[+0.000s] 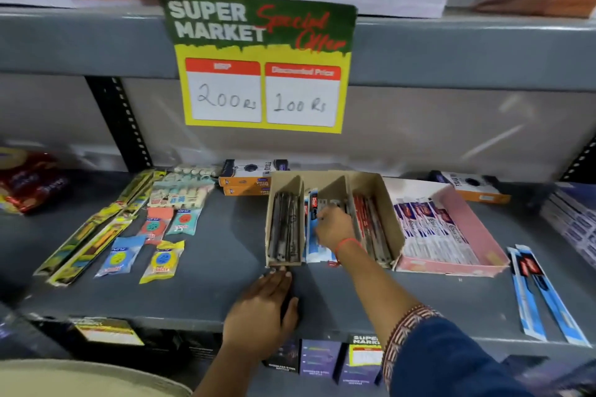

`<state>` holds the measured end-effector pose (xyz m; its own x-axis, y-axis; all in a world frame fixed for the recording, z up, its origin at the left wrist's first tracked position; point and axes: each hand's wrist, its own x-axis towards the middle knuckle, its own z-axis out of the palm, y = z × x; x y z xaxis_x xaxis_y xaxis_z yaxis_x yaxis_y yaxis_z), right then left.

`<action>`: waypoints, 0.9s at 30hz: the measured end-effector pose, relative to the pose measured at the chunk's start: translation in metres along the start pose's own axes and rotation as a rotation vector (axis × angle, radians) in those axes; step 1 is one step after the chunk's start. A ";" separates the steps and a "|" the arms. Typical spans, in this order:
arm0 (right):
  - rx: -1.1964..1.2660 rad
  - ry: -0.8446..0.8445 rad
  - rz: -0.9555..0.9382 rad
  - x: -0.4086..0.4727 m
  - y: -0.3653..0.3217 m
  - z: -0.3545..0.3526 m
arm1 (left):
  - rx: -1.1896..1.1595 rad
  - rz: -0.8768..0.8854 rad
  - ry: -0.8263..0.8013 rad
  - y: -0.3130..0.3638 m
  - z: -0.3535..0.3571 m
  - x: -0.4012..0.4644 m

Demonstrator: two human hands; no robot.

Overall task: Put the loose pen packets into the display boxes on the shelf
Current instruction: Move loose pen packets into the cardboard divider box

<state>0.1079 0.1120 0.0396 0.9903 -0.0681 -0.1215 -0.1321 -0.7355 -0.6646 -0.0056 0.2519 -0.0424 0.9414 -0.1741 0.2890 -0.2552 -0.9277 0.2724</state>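
A brown cardboard display box [385, 203] stands on the grey shelf [209, 267], split into three slots holding dark, blue and red pen packets. My right hand [333, 227] is inside the middle slot, fingers closed on a blue pen packet [312, 235]. My left hand [261, 309] lies flat on the shelf, fingertips touching the box's front left corner, holding nothing. A pink display box [477, 229] with white and purple packets sits to the right. Two loose blue pen packets [541, 296] lie at the shelf's right front.
Yellow-green long packets [96, 229] and small sharpener packets [154, 248] lie on the left of the shelf. Orange boxes [248, 184] stand behind the brown box. A yellow price sign [263, 68] hangs from the shelf above. Purple boxes [319, 358] sit on the lower shelf.
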 end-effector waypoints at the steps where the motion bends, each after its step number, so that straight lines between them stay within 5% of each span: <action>1: -0.048 -0.007 -0.003 0.003 0.000 0.002 | 0.004 0.019 0.017 0.000 0.002 0.001; 11: -0.113 0.047 -0.046 0.003 0.009 -0.002 | -0.038 0.037 0.015 0.002 0.001 0.002; 16: 0.179 0.137 -0.103 -0.014 0.018 -0.016 | -0.037 0.018 0.002 0.006 -0.006 0.001; 22: 0.306 0.521 -0.173 -0.032 0.066 -0.066 | 0.008 -0.025 -0.080 0.038 0.006 0.001; 27: 0.227 0.742 0.052 -0.042 0.147 -0.123 | 0.008 0.064 -0.148 0.097 0.028 0.010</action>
<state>0.0525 -0.0762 0.0376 0.7423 -0.5910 0.3158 -0.1057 -0.5687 -0.8158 -0.0144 0.1505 -0.0389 0.9455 -0.2796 0.1669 -0.3149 -0.9155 0.2505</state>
